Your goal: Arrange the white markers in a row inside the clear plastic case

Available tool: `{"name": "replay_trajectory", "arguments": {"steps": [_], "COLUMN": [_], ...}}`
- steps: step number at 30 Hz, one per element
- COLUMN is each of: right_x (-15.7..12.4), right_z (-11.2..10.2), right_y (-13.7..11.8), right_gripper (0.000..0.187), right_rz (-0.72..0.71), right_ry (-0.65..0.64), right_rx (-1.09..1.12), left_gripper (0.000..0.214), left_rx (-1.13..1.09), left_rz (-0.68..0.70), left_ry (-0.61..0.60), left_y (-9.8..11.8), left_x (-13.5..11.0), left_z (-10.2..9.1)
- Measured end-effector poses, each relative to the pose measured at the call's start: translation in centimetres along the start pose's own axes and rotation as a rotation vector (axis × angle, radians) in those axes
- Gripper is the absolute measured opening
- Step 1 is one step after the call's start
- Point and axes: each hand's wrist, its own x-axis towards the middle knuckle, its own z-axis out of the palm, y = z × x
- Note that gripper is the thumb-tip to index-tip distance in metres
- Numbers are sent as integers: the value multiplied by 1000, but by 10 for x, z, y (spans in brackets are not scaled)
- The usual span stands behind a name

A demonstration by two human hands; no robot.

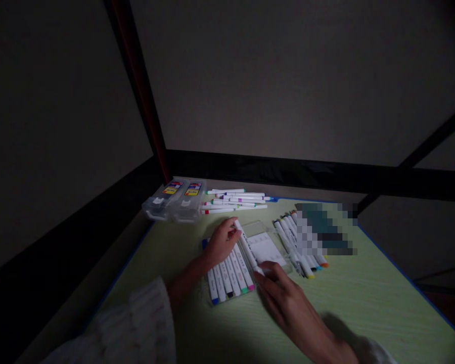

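A white marker [247, 248] slants between my two hands, above the right side of an open clear plastic case [227, 299]. My left hand [222, 242] pinches its far end, and my right hand [284, 296] grips its near end. Below them, several white markers [227, 278] with coloured ends lie side by side in the case; my left hand covers part of this row. The case's lid [258, 226] lies opened to the right, with a white printed card [266, 247] on it.
Two closed clear boxes [189, 205] with coloured labels stand at the back left. Several loose markers [235, 199] are heaped at the back, and more markers [288, 237] lie to the right beside a pixelated patch. The green table [364, 303] has a blue edge.
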Motion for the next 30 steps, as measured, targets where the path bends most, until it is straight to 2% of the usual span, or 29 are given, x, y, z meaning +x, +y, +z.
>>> {"name": "replay_trajectory", "arguments": {"steps": [6, 11, 16, 21, 24, 30], "right_x": [4, 5, 5, 5, 4, 2], "right_z": [1, 6, 4, -1, 0, 4], "right_y": [-12, -23, -30, -31, -30, -27], "right_gripper": [28, 27, 28, 27, 27, 24], "right_rz": [0, -49, -52, -43, -89, -112], "right_ry": [-71, -132, -151, -136, -107, -95], "right_rx": [73, 147, 181, 196, 153, 114], "left_gripper": [20, 9, 8, 10, 12, 17], "left_rx": [-30, -36, -13, 101, 159, 240], "left_rz": [-69, -84, -96, 22, 85, 107], "left_ry": [-12, 32, 62, 120, 131, 127], "left_y": [1, -1, 0, 8, 13, 14], "left_x": [1, -1, -1, -4, -7, -8], "left_z": [-13, -27, -26, -23, -23, -23]}}
